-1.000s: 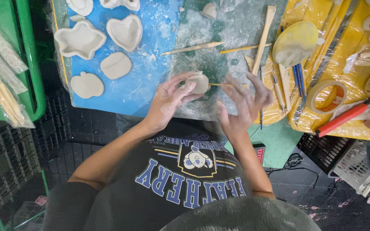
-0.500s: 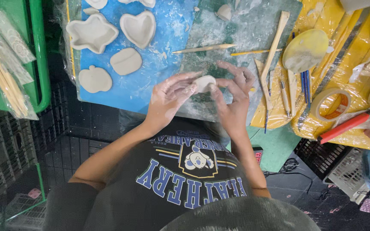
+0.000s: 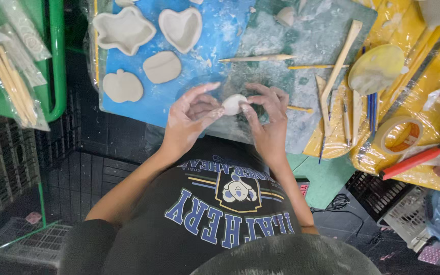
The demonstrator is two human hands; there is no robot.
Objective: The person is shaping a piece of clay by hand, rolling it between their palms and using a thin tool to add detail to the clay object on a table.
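Note:
A small pale lump of clay (image 3: 232, 104) is pinched between the fingertips of both my hands, just above the near edge of a dusty green work mat (image 3: 306, 35). My left hand (image 3: 189, 119) grips it from the left with thumb and curled fingers. My right hand (image 3: 267, 118) closes on it from the right. Both hands are smeared with clay. On the blue mat (image 3: 215, 35) beyond my left hand lie a heart-shaped clay dish (image 3: 181, 28), a lobed clay dish (image 3: 123, 30), a flat apple shape (image 3: 122, 86) and a flat rounded piece (image 3: 162, 67).
Wooden modelling tools (image 3: 256, 58) lie past my hands, and a long wooden stick (image 3: 338, 69) with several more tools sits on yellow sheeting (image 3: 413, 35) to the right. A tape roll (image 3: 397, 135) and a red-handled tool (image 3: 411, 162) are at right. A green rack (image 3: 57, 61) holding bagged sticks (image 3: 11, 86) stands at left.
My hands have drawn together around the clay lump, which now sits between the fingertips of both. My right hand, spread apart from it before, has closed on it.

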